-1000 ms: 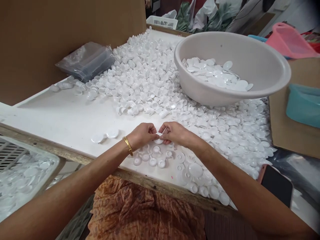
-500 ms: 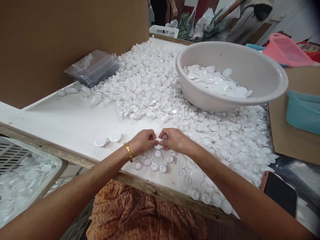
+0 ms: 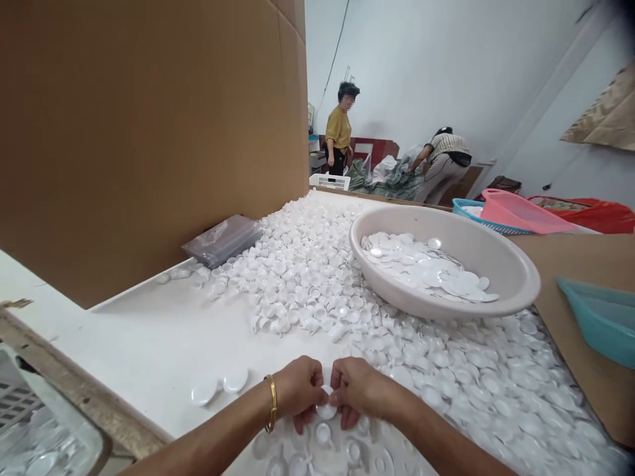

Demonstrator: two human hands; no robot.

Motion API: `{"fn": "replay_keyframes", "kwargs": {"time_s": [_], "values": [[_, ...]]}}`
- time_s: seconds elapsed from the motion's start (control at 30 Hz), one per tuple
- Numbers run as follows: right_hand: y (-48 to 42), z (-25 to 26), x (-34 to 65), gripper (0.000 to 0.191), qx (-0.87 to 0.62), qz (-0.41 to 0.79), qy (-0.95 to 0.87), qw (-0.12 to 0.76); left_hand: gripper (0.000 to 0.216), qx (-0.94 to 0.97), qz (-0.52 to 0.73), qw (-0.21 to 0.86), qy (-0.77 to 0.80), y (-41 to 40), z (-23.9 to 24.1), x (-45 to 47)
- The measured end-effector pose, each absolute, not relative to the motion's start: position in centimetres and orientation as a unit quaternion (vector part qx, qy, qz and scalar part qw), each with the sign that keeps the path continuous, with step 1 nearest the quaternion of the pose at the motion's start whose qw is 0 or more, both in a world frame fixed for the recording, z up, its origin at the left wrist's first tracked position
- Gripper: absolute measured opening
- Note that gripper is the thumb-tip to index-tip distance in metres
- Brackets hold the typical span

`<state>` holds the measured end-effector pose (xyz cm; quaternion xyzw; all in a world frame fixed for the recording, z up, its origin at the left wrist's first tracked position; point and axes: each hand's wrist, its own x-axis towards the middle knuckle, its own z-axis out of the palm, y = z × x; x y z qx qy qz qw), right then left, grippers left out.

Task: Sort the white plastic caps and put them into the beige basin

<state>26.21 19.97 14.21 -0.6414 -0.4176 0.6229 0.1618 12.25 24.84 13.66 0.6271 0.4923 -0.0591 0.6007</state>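
My left hand [image 3: 301,389], with a gold bangle [image 3: 271,403] at its wrist, pinches one side of a small round white plastic piece [image 3: 326,410]. The fingers of my right hand [image 3: 358,389] grip its other side, so both hands meet over the table's front part. Just below them lie several more small white round pieces [image 3: 323,434], some with a raised ring. Two white discs [image 3: 235,379] rest to the left of my left wrist. Beyond my hands spreads a large heap of white cup-like pieces [image 3: 307,277].
A wide grey basin [image 3: 516,291] of flat white discs stands on the heap at right. Cardboard [image 3: 149,145] rises at the left behind a plastic-wrapped pack [image 3: 223,239]. A crate [image 3: 94,436] sits lower left, a teal scoop [image 3: 600,317] right. Two people [image 3: 340,132] are farther back.
The view has tilted up, so my hands and the table appear lower and more of the room shows. Both hands still hold the white piece.
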Motion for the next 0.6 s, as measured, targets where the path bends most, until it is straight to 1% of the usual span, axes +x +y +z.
{"fn": "replay_keyframes", "kwargs": {"time_s": [0.13,0.3,0.43,0.6], "values": [[20.1,13.8,26.2,0.020,-0.643,0.639,-0.390,0.162,0.015,0.631,-0.063,0.598,0.491,24.8,13.4,12.4],[19.5,12.9,26.2,0.017,-0.633,0.634,-0.391,0.210,0.013,0.632,-0.021,0.588,0.503,24.3,12.9,12.2],[19.0,12.9,26.2,0.016,-0.616,0.631,-0.404,0.244,0.014,0.623,-0.001,0.601,0.500,23.9,12.6,12.1],[19.3,13.0,26.2,0.021,-0.632,0.633,-0.378,0.238,0.015,0.619,-0.023,0.609,0.496,24.0,12.8,12.1]]}}
